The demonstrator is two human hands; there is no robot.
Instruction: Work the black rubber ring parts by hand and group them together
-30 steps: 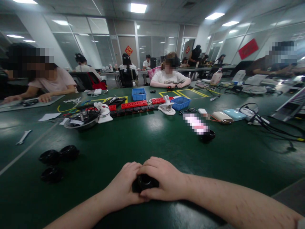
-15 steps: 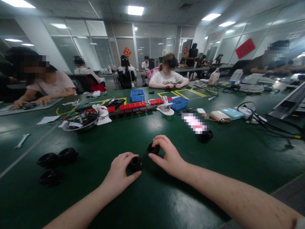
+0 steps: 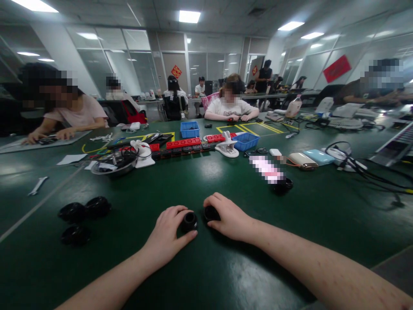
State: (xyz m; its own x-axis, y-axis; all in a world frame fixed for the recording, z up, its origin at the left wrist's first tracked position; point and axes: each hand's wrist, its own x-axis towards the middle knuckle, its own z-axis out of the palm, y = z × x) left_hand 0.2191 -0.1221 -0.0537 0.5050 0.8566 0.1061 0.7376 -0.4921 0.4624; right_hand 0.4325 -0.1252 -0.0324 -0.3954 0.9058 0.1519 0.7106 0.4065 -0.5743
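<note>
The green bench point(image 3: 145, 189) carries everything, and across it runs a row of red and black modules point(image 3: 183, 143), the landmark here. At the row's left end, on the wearer's side, stands a metal bowl point(image 3: 112, 173) heaped with dark parts. The two hands rest well toward the wearer from the row. The left hand point(image 3: 166, 228), in front of its middle, is half curled, fingers round the far side and thumb along the near side of a glossy black socket. The right hand point(image 3: 232, 221), in front of its right end, is curled more closely round a black hollow cup. Three more black cups point(image 3: 98, 207) sit together, leftward and nearer than the row's left end. The relation that matters is between the two held pieces: the black hollow cup point(image 3: 211, 213) lies just beside the socket, apart from it, toward the row's right end and slightly closer to the row. It seems tipped, though fingers partly hide it. The smaller-looking black socket point(image 3: 189, 221) sits with its round opening upward, squat, so no long axis can be told.
</note>
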